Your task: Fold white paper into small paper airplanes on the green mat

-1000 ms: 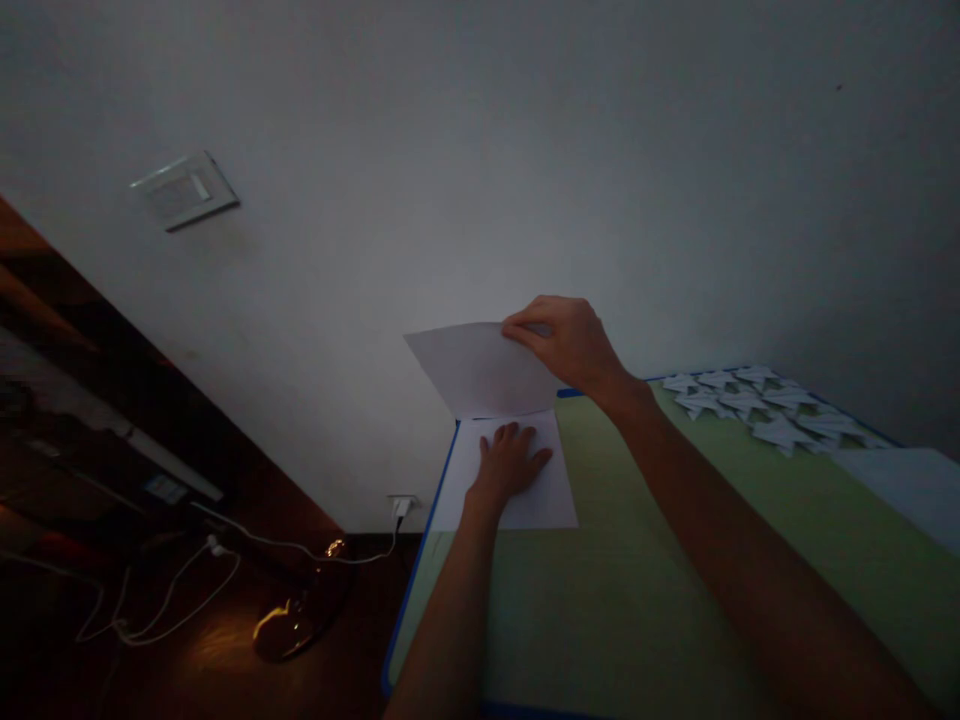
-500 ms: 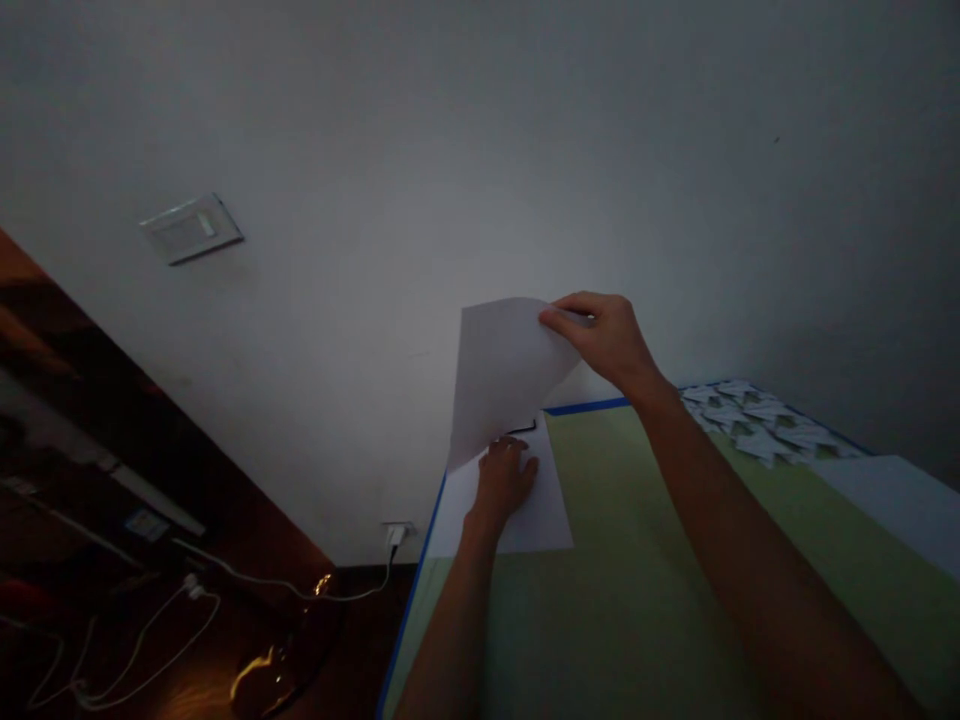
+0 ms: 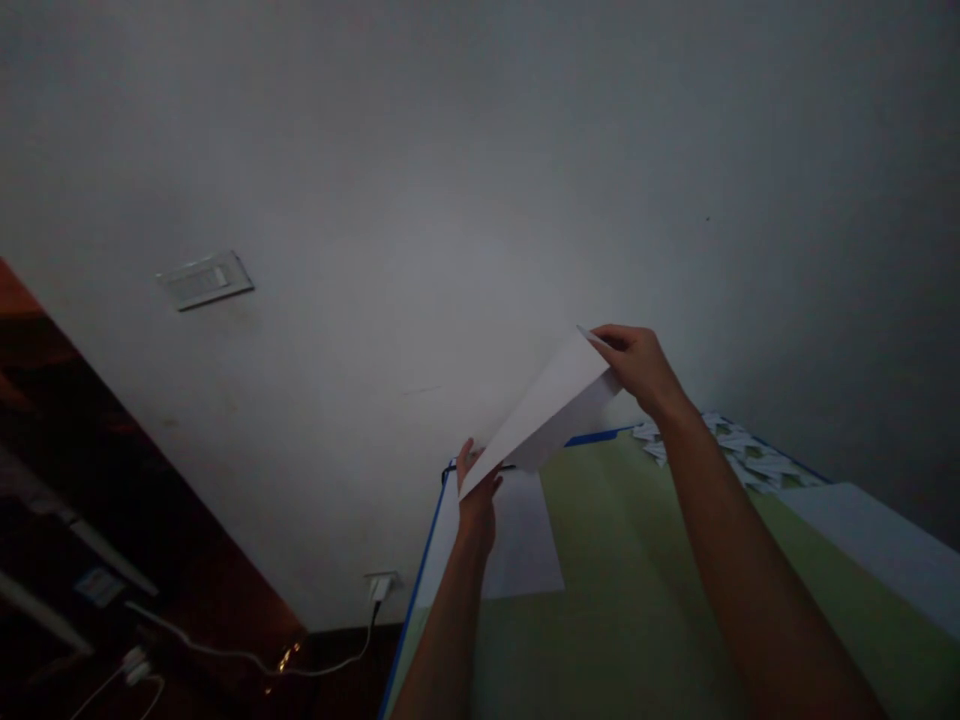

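Note:
A white sheet of paper [image 3: 536,400] hangs tilted above the table, its upper corner pinched between the thumb and fingers of my right hand [image 3: 634,365]. Its lower corner dips down in front of my left hand [image 3: 478,505]. That hand has its fingers apart, partly hidden by the sheet; whether it touches the sheet I cannot tell. Beneath lies more white paper [image 3: 525,555] on the table's left end. A thin black object [image 3: 448,472] shows at the far left corner, mostly covered by hand and paper.
The table has a green cover [image 3: 600,560] with blue edging [image 3: 592,438]. Several folded white paper pieces [image 3: 757,465] and another white sheet [image 3: 877,545] lie at the right. A wall stands behind, with a switch plate [image 3: 206,282] and a plugged-in charger [image 3: 380,588].
My right hand has swung the sheet up off the paper below and tilted it into a slanting position. My left hand has lifted from the paper, fingers raised. The view has shifted a little.

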Demonstrator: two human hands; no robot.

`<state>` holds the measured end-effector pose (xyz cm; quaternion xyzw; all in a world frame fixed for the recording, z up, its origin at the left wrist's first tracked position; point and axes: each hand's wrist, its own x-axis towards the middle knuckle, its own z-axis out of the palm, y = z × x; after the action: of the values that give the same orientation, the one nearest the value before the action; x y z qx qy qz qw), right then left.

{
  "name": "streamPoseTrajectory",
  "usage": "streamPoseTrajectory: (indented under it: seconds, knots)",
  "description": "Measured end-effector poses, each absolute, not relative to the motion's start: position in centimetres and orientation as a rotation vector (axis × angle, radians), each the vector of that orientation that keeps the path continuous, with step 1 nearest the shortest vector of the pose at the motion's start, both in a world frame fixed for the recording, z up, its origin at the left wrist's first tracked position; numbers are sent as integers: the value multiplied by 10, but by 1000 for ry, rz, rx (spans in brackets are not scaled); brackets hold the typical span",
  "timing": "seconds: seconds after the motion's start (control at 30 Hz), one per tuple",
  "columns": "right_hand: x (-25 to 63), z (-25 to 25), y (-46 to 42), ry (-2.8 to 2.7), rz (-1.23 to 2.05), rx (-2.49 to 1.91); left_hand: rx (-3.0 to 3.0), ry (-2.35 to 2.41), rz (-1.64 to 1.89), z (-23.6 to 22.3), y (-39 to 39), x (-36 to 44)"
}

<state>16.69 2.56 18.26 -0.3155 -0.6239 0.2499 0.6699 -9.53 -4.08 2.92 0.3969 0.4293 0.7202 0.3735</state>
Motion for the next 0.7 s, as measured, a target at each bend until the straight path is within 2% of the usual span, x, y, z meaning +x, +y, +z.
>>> streamPoseTrajectory:
  seconds: [0.2, 0.5, 0.7]
  knots:
    - [185, 178, 28, -1549, 528, -877, 871, 1059, 1867, 37, -37, -93]
    - [200, 169, 44, -1709, 419, -900, 711, 1065, 1826, 40, -39, -92]
    - [205, 167, 41, -1831, 508, -847, 727, 1007, 1719, 38, -40, -91]
